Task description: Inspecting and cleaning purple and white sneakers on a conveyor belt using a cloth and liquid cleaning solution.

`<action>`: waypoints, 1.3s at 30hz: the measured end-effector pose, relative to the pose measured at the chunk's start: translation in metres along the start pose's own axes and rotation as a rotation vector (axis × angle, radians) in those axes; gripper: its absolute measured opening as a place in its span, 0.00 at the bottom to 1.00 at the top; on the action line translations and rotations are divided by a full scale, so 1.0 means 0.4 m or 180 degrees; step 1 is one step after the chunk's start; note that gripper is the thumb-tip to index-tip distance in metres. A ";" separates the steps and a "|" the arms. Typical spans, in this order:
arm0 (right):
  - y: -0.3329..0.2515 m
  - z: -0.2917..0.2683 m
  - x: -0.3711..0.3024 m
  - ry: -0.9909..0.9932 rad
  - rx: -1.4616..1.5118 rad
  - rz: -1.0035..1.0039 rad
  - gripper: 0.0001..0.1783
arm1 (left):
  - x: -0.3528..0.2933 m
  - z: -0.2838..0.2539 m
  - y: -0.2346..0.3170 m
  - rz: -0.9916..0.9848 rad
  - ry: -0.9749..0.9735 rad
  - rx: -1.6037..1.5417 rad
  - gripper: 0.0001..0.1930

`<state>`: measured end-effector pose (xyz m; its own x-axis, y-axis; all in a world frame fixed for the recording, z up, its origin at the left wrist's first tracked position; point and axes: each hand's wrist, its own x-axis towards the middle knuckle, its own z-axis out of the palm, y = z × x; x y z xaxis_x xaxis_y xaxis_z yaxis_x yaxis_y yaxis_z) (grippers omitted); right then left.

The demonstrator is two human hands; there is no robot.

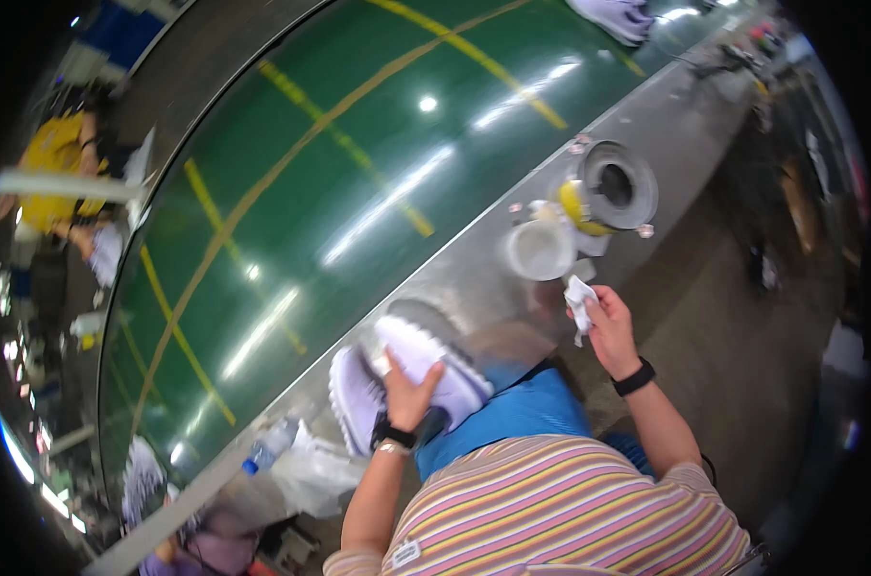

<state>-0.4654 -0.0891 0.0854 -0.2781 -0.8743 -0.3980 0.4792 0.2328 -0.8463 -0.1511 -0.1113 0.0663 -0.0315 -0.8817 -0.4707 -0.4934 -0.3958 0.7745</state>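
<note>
Two pale lavender sneakers with white soles lie side by side at the near edge of the metal ledge, close to my lap. My left hand (411, 396) grips the right-hand sneaker (464, 389), thumb and fingers spread across its side. The left-hand sneaker (355, 396) rests just beside that hand. Out to the right, my right hand (612, 331) pinches a crumpled white cloth (579, 298) between thumb and fingers. That hand is raised near a small whitish cup (539, 250) and apart from the shoes.
A round metal tin (642, 182) with a yellow side stands behind the cup on the ledge (675, 106). Beyond runs a green conveyor belt (378, 125) with yellow lines, bearing another lavender shoe (616, 17). A plastic bottle (272, 444) and white bag (315, 470) lie left. A person in yellow (56, 158) works across the belt.
</note>
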 end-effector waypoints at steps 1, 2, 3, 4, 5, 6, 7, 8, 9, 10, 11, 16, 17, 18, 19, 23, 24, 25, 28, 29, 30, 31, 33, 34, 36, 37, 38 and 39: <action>-0.013 0.048 -0.013 -0.0035 0.0017 0.0147 0.11 | 0.012 0.008 0.006 0.0070 -0.0022 0.0344 0.53; -0.011 0.088 -0.020 -0.0062 0.0021 0.0287 0.12 | 0.025 0.018 -0.018 0.0108 -0.0028 0.0535 0.53; 0.013 0.098 -0.012 -0.0266 -0.0059 0.0454 0.13 | 0.022 0.018 0.033 -0.0039 -0.0152 0.0310 0.53; 0.033 0.115 -0.005 -0.0484 -0.0137 0.0621 0.14 | 0.020 0.021 0.029 0.0120 -0.0106 0.0295 0.54; 0.052 0.140 0.000 -0.0559 -0.0121 0.0844 0.13 | 0.011 0.018 0.028 -0.0072 -0.0222 0.0236 0.53; 0.071 0.164 0.006 -0.0597 -0.0102 0.0884 0.13 | 0.003 0.011 0.045 -0.0256 -0.0351 0.0176 0.52; 0.091 0.186 0.013 -0.0752 -0.0393 0.0783 0.12 | 0.003 0.015 0.030 -0.0292 -0.0320 0.0191 0.52; 0.106 0.211 0.018 -0.0902 -0.0687 0.0672 0.11 | 0.007 0.023 0.005 -0.0165 -0.0255 0.0516 0.54; 0.099 0.243 0.017 -0.0921 -0.0749 0.0596 0.10 | 0.007 0.024 0.005 -0.0044 -0.0202 0.0833 0.56; 0.108 0.259 0.020 -0.0937 -0.0749 0.0624 0.10 | 0.006 0.023 0.007 -0.0075 -0.0194 0.0832 0.56; 0.115 0.271 0.022 -0.1094 -0.1099 0.0263 0.10 | 0.004 0.022 0.009 -0.0157 -0.0245 0.0937 0.56; 0.128 0.328 0.018 -0.1472 -0.2190 -0.0732 0.11 | 0.000 0.013 0.049 -0.0361 -0.0375 0.1161 0.56; 0.142 0.335 0.016 -0.1508 -0.2288 -0.0791 0.11 | 0.001 0.014 0.050 -0.0378 -0.0381 0.1146 0.56; 0.152 0.335 0.019 -0.1518 -0.2298 -0.0772 0.11 | 0.003 0.015 0.051 -0.0344 -0.0391 0.1187 0.55; 0.159 0.335 0.024 -0.1496 -0.2640 -0.1034 0.11 | 0.005 0.017 0.054 -0.0309 -0.0402 0.1229 0.55; 0.171 0.339 0.055 -0.1435 -0.2949 -0.1343 0.10 | 0.018 0.030 0.080 -0.0386 -0.0380 0.1292 0.54; 0.171 0.336 0.059 -0.1443 -0.3016 -0.1351 0.10 | 0.020 0.034 0.085 -0.0458 -0.0412 0.1327 0.54; 0.173 0.337 0.061 -0.1440 -0.3026 -0.1333 0.10 | 0.021 0.037 0.089 -0.0528 -0.0446 0.1365 0.54; 0.179 0.347 0.067 -0.1263 -0.2993 -0.1430 0.09 | 0.025 0.045 0.097 -0.0515 -0.0395 0.1400 0.54; 0.176 0.349 0.071 -0.1274 -0.3007 -0.1542 0.10 | 0.025 0.048 0.095 -0.0523 -0.0412 0.1404 0.54; 0.175 0.350 0.073 -0.1290 -0.3015 -0.1656 0.10 | 0.027 0.048 0.091 -0.0440 -0.0336 0.1440 0.53; 0.177 0.338 0.065 -0.1288 -0.3010 -0.1641 0.10 | 0.026 0.049 0.089 -0.0357 -0.0257 0.1476 0.53; 0.183 0.301 0.045 -0.1490 -0.3079 -0.1855 0.10 | 0.023 0.050 0.089 -0.0397 -0.0265 0.1509 0.53; 0.188 0.293 0.042 -0.1499 -0.3073 -0.1851 0.10 | 0.023 0.051 0.090 -0.0428 -0.0265 0.1534 0.53; 0.187 0.291 0.040 -0.1500 -0.3025 -0.1756 0.11 | 0.024 0.051 0.092 -0.0468 -0.0275 0.1538 0.53; 0.185 0.299 0.051 -0.1510 -0.3016 -0.1747 0.11 | 0.025 0.051 0.094 -0.0497 -0.0291 0.1541 0.53; 0.183 0.311 0.072 -0.1526 -0.3085 -0.1857 0.11 | 0.027 0.051 0.100 -0.0512 -0.0288 0.1546 0.53; 0.178 0.320 0.083 -0.1524 -0.3159 -0.1959 0.11 | 0.028 0.049 0.108 -0.0495 -0.0290 0.1512 0.53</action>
<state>-0.3339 -0.1561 0.0574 0.1958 -0.9695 0.1476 -0.5099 -0.2292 -0.8292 -0.1899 -0.1331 0.0862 0.0086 -0.7873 -0.6164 -0.8384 -0.3416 0.4246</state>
